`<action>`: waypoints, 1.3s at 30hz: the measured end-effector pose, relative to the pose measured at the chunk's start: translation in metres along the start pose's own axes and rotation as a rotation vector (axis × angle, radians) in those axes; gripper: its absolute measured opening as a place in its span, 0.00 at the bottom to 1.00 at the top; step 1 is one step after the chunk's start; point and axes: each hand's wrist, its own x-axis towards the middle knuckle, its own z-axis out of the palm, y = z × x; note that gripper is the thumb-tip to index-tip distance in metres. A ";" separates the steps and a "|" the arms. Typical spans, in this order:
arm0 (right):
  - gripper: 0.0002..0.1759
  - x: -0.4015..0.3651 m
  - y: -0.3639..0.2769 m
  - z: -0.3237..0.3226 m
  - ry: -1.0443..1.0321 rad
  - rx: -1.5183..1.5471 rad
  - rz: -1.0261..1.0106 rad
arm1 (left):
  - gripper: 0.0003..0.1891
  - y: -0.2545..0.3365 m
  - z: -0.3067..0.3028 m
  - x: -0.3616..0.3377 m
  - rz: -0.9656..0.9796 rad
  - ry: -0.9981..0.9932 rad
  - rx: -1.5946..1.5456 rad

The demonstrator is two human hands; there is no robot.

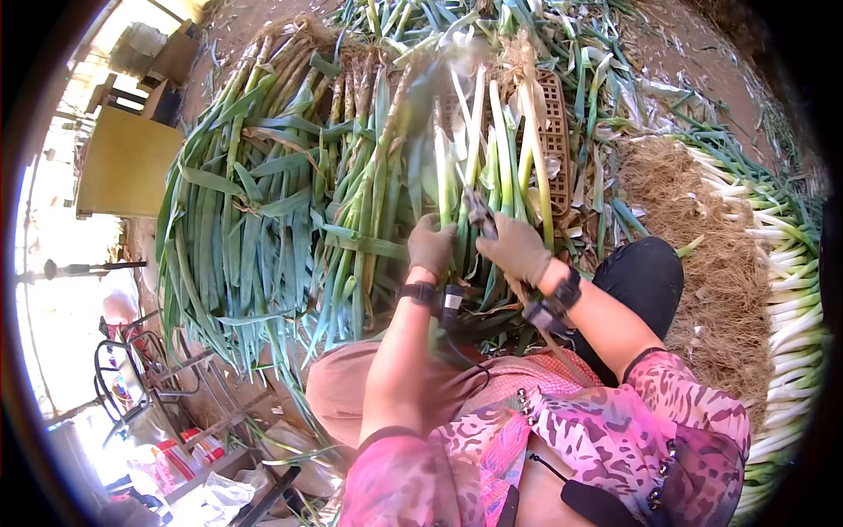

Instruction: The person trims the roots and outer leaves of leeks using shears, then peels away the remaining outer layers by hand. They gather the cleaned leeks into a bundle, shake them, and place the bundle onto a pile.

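Left hand [430, 246] gloved, fingers closed round leek stalks [457, 149] | right hand [518, 250] gloved, gripping same bundle, just beside | plastic crate [555, 132] beyond fingers | trimmed leeks [790, 263] well right of fingers

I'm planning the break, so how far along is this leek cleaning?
Done, it seems: a row of clean white stalks lies on the right, beside a heap of brown stringy trimmings. In hand: the left hand and right hand grip a bunch of leeks over a crate. Left: a big pile of leafy leeks on the left looks untouched, so plenty remains.
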 end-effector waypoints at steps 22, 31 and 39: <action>0.27 0.077 -0.011 -0.035 -0.145 -0.100 0.052 | 0.25 -0.031 0.003 -0.004 -0.094 -0.201 -0.348; 0.26 0.002 0.030 -0.021 -0.019 0.056 -0.101 | 0.18 -0.023 0.004 0.002 0.028 -0.340 -0.201; 0.27 -0.020 0.048 -0.046 -0.033 0.044 -0.059 | 0.22 0.040 -0.065 0.055 0.182 0.484 0.448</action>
